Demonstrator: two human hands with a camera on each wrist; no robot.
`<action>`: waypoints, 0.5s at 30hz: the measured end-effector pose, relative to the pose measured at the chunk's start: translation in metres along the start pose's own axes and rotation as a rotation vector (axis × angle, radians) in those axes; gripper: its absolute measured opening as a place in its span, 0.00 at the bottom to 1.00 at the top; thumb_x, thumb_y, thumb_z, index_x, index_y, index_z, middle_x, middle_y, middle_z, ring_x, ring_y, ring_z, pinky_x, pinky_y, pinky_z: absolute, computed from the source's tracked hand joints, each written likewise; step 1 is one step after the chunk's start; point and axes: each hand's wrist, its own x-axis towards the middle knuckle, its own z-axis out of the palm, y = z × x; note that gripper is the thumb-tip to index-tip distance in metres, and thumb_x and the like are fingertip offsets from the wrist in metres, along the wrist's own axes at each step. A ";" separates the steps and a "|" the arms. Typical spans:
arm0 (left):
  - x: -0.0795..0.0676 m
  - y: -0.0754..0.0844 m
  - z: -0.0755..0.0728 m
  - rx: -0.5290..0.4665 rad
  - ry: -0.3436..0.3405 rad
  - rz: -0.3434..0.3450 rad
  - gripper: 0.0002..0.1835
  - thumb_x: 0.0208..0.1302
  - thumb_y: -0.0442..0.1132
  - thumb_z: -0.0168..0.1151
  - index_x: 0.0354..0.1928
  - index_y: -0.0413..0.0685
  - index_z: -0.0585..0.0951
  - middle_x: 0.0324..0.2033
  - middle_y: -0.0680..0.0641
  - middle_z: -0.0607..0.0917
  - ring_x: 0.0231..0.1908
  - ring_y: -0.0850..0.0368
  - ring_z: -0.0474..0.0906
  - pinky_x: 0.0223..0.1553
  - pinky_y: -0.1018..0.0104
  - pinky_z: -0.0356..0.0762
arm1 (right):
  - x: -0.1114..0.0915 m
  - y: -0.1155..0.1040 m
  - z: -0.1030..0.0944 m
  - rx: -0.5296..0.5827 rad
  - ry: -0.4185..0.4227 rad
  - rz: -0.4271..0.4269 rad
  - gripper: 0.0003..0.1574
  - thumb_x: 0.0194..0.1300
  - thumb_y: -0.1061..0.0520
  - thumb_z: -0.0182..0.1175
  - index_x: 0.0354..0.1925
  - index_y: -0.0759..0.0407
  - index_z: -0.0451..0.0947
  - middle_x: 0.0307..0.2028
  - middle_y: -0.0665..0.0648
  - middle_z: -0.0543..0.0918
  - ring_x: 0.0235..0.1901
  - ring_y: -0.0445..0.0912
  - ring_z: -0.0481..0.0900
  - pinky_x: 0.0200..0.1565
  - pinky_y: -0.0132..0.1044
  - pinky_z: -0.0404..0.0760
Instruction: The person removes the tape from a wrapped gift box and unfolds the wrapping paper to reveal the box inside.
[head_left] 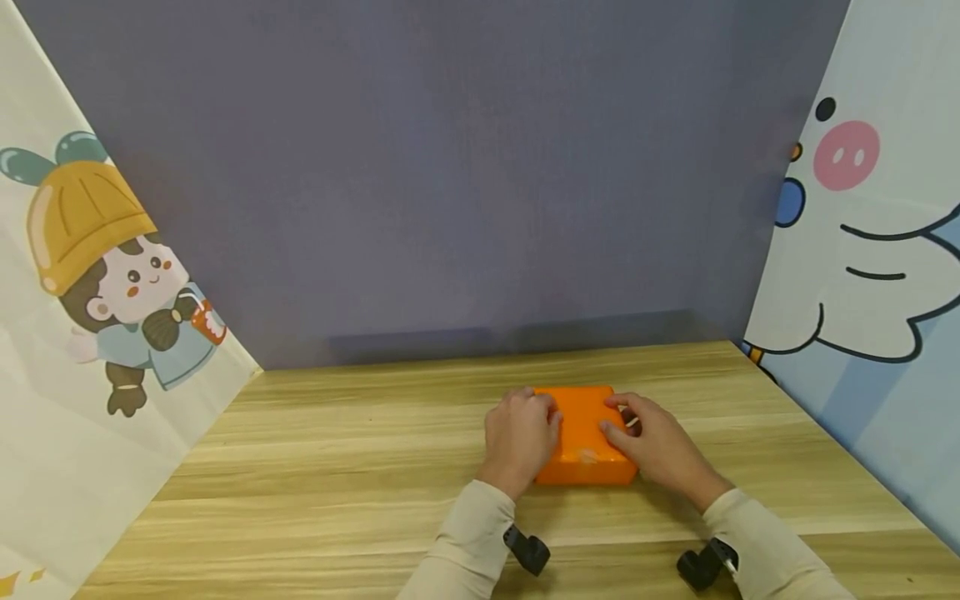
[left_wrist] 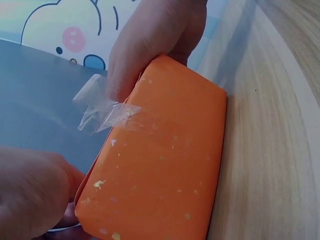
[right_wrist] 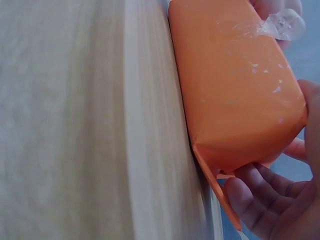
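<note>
An orange paper-wrapped box (head_left: pixel 583 421) lies on the wooden table in the head view. My left hand (head_left: pixel 517 437) holds its left end, fingers bent at the top edge. At the other end my right hand (head_left: pixel 663 446) has its thumb on the top, the other fingers curled against the end folds. A loose orange flap (right_wrist: pixel 214 186) juts out low at that end in the right wrist view, beside those fingertips. From the box's long near edge sticks a crumpled strip of clear tape (left_wrist: pixel 107 112), partly stuck to the paper. The far side of the box is hidden.
The wood-grain table (head_left: pixel 337 467) runs back to a grey-purple panel (head_left: pixel 450 167). Printed cartoon sheets stand at the left (head_left: pixel 45 375) and right (head_left: pixel 885 333). Black wrist cameras (head_left: pixel 528 552) sit on both sleeves.
</note>
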 end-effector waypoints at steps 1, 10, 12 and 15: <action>0.000 0.000 0.000 0.001 -0.005 0.003 0.05 0.63 0.51 0.70 0.32 0.62 0.89 0.27 0.57 0.81 0.27 0.58 0.78 0.22 0.63 0.77 | 0.000 0.000 0.000 0.001 -0.002 0.000 0.30 0.71 0.45 0.63 0.62 0.62 0.74 0.46 0.59 0.80 0.35 0.44 0.78 0.35 0.37 0.80; 0.003 -0.009 0.002 -0.062 -0.066 0.074 0.08 0.66 0.45 0.65 0.41 0.65 0.91 0.32 0.57 0.83 0.32 0.58 0.80 0.24 0.64 0.78 | -0.001 0.000 0.001 0.013 0.005 0.000 0.30 0.71 0.45 0.63 0.62 0.62 0.74 0.46 0.59 0.80 0.35 0.44 0.78 0.35 0.37 0.80; 0.004 -0.013 0.003 -0.087 -0.075 0.106 0.09 0.66 0.44 0.64 0.42 0.65 0.91 0.33 0.57 0.83 0.33 0.59 0.80 0.26 0.65 0.78 | -0.001 0.001 0.002 0.015 0.007 -0.002 0.30 0.71 0.45 0.63 0.62 0.62 0.74 0.46 0.59 0.80 0.35 0.44 0.78 0.35 0.37 0.80; 0.005 -0.021 0.004 -0.137 -0.082 0.155 0.08 0.65 0.42 0.64 0.40 0.63 0.90 0.32 0.58 0.81 0.32 0.60 0.79 0.28 0.68 0.78 | 0.000 0.001 0.002 0.012 0.010 -0.007 0.30 0.71 0.45 0.63 0.62 0.61 0.74 0.46 0.59 0.80 0.36 0.44 0.78 0.36 0.38 0.80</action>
